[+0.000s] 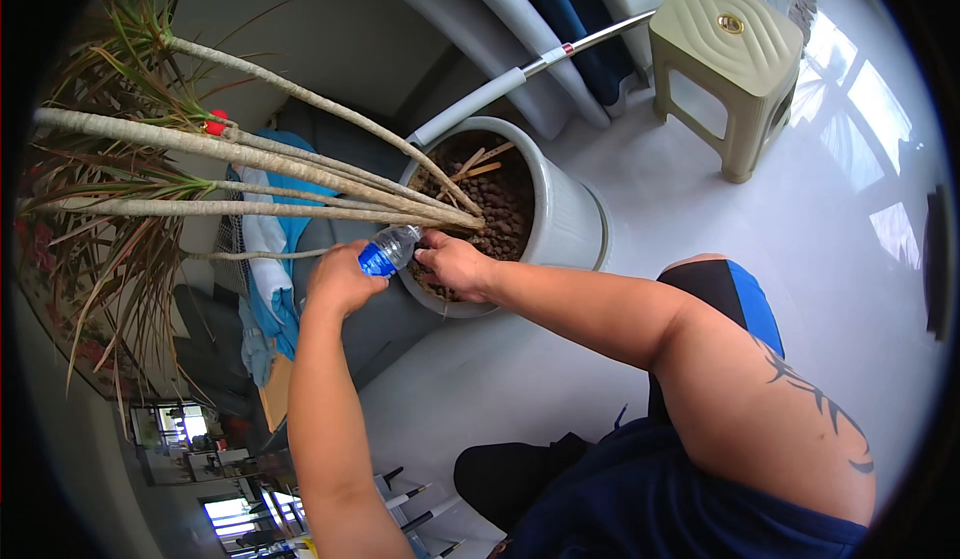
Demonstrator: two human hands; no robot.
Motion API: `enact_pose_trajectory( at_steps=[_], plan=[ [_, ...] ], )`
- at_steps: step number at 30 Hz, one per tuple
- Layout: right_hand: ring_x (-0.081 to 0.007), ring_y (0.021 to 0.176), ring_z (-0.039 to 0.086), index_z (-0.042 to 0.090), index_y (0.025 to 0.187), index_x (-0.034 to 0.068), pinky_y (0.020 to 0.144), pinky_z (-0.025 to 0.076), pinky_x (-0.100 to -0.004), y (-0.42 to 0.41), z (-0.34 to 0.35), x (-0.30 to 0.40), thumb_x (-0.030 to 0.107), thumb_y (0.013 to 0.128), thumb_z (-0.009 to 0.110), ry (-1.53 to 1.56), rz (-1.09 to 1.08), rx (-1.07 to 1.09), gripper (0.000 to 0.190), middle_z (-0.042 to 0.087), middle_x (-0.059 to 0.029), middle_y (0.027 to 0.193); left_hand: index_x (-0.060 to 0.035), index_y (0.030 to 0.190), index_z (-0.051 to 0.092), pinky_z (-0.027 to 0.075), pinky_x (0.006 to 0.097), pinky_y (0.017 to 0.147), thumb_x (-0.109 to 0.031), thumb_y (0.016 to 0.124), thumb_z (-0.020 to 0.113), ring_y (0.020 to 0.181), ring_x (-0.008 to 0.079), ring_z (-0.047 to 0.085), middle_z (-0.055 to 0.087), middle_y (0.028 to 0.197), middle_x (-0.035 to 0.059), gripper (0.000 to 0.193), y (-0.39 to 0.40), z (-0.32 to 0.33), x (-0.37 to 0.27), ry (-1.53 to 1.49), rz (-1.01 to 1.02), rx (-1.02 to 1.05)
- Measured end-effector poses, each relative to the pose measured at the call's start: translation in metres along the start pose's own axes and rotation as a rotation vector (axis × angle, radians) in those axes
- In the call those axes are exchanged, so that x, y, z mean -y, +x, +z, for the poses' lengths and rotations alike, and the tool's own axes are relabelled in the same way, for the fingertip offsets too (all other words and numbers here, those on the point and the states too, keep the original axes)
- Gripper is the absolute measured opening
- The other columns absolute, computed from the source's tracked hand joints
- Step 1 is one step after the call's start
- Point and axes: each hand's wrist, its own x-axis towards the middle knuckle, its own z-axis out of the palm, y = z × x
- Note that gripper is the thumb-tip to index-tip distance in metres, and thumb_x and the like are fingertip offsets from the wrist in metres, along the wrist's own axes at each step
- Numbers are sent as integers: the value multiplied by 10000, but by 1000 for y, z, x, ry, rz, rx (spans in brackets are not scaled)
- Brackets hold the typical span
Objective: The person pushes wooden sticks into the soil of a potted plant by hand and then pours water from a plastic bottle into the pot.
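My left hand [341,280] grips a clear plastic bottle [393,251] with a blue label. The bottle is tilted, its neck pointing toward the plant's stems. My right hand [455,265] is at the bottle's mouth, fingers bent; whether they touch the bottle or pinch something small is hard to tell. Both hands are over the near rim of a light grey plant pot [559,206]. Brown clay pebbles [504,221] cover the soil inside. Several pale woody stems [330,173] rise from it and spread left to narrow, reddish-green leaves [127,274].
A beige plastic stool [724,49] stands at the upper right. A white-and-metal pole [517,79] slopes from the pot's back rim toward it. Wooden sticks [480,167] lie in the pot. Blue and white cloth [270,259] rests on a dark grey sofa [330,240] behind the stems.
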Motion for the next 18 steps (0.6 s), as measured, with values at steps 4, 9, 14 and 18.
enact_pose_trajectory(
  at_steps=[4,9,14,18],
  plan=[
    [-177,1007,526,327,1493,57,870,449,-323,3,-4,-6,149,985,488,-65,-63,-88,541,566,-110,1230,-105,1173,643,493,429,905,-258,657,793,1067,336,611,641,1108,151,559,1,-6,-8,199,35,-90],
    [-271,1340,418,248,1519,20,1084,340,-330,2,-4,-7,140,977,486,-125,-95,-91,604,393,-188,1501,-124,1224,629,469,421,940,-243,664,806,1114,318,579,626,1143,127,599,-1,-7,-15,364,86,-198],
    [-281,1374,383,238,1518,13,1102,324,-334,1,-4,-9,127,972,491,-130,-104,-89,612,373,-188,1514,-120,1218,636,438,423,971,-180,659,804,1154,311,555,627,1167,129,587,-3,-9,-21,470,197,-349],
    [-292,1374,381,231,1525,34,1108,317,-340,-1,-4,-14,119,973,488,-172,-157,-86,615,381,-191,1507,-124,1215,635,432,426,958,-171,650,811,1140,299,560,625,1187,114,594,-1,-8,-15,511,282,-401]
  ],
)
